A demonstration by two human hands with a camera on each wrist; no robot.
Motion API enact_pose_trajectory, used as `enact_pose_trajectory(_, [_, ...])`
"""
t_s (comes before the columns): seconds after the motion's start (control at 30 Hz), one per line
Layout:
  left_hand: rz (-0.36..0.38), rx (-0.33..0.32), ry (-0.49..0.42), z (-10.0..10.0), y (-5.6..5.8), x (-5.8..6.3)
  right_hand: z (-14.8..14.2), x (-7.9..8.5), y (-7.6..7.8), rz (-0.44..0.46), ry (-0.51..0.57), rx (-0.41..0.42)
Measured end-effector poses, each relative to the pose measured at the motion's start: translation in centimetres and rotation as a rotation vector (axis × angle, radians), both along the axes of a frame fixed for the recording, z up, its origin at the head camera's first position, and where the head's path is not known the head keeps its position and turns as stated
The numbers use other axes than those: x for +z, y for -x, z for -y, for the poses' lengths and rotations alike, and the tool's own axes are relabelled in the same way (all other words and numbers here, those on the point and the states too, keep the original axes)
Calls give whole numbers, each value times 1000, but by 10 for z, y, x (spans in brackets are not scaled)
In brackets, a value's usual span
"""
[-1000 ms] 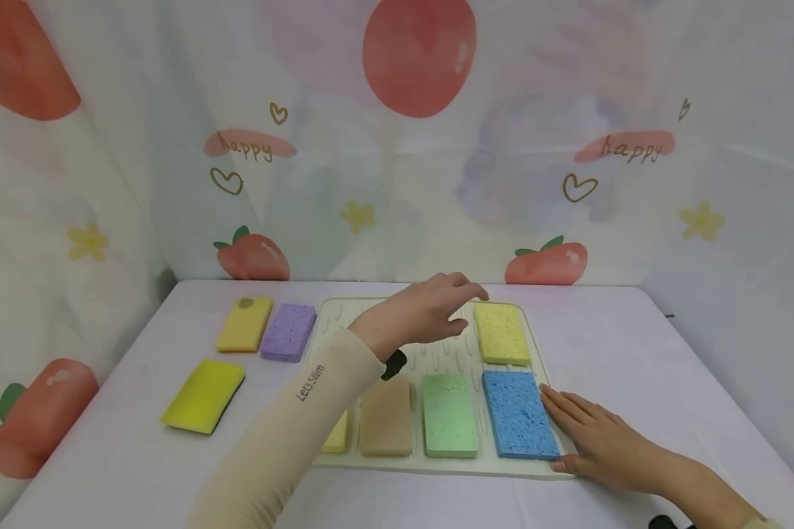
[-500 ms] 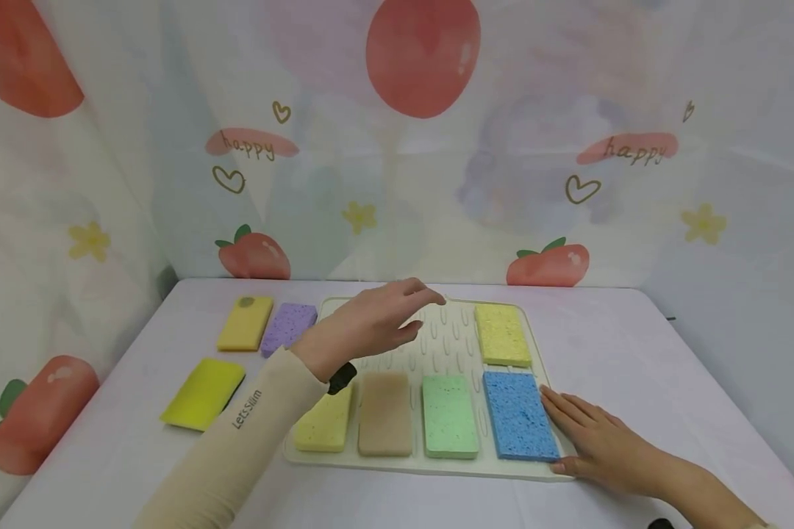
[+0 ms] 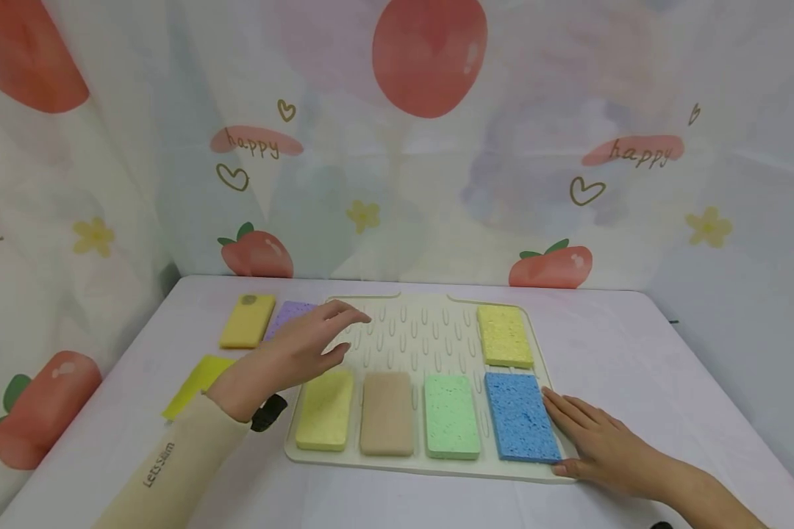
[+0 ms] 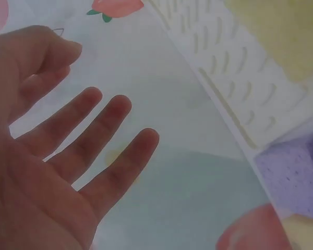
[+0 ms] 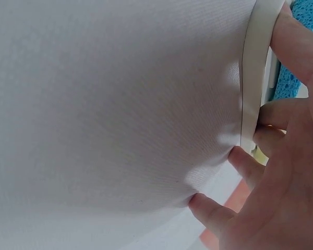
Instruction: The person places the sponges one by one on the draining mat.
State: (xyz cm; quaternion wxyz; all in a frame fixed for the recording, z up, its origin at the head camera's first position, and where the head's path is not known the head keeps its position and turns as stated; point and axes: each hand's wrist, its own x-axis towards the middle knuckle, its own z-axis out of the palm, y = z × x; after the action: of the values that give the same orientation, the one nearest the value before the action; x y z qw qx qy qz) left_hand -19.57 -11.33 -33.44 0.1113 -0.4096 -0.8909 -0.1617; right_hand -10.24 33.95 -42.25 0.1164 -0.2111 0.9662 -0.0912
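Note:
My left hand (image 3: 298,349) hovers, fingers spread and holding nothing, over the left edge of a cream ridged tray (image 3: 403,338). It partly covers a purple sponge (image 3: 291,311) in the head view; the left wrist view shows its palm side and that purple sponge (image 4: 287,174). My right hand (image 3: 602,448) rests at the tray's right edge beside a blue sponge (image 3: 521,417), its fingertips against the tray rim (image 5: 253,78) and the tablecloth in the right wrist view. In the tray's front row lie a pale yellow sponge (image 3: 326,411), a beige sponge (image 3: 387,415) and a green sponge (image 3: 451,416).
Another yellow sponge (image 3: 506,336) lies in the tray's back right corner. Left of the tray are a tan-yellow sponge (image 3: 246,323) with a dark spot and a bright yellow sponge (image 3: 195,383), partly behind my left forearm. A patterned cloth (image 3: 423,206) hangs behind the table.
My left hand has moved left across the tray, from beside the back right yellow sponge to near the purple one, uncovering the front left pale yellow sponge. My right hand stays put.

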Motion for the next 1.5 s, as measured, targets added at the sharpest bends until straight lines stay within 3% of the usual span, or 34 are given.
enact_pose_trajectory(0.2, [3, 86, -3, 34, -13, -12, -1, 1, 0, 13, 2, -6])
enact_pose_trajectory(0.4, [-35, 119, 5, 64, -24, -25, -1, 1, 1, 15, 13, 1])
enact_pose_trajectory(0.7, [120, 293, 51, 104, -42, -31, 2, 0, -1, -9, 4, 5])
enact_pose_trajectory(0.93, [17, 304, 55, 123, -47, -39, 1, 0, -2, -9, 0, 3])
enact_pose_trajectory(1.03, [17, 305, 64, 127, -49, -42, 0, 0, -2, -18, -2, 10])
enact_pose_trajectory(1.13, [69, 330, 81, 129, -50, -43, -1, -1, -1, -22, 0, 14])
enact_pose_trajectory(1.33, [218, 449, 189, 133, -50, -47, -1, -2, -1, -2, 14, 2])
enact_pose_trajectory(1.5, [322, 473, 198, 139, -50, -52, 0, -1, 1, 4, 24, 14])
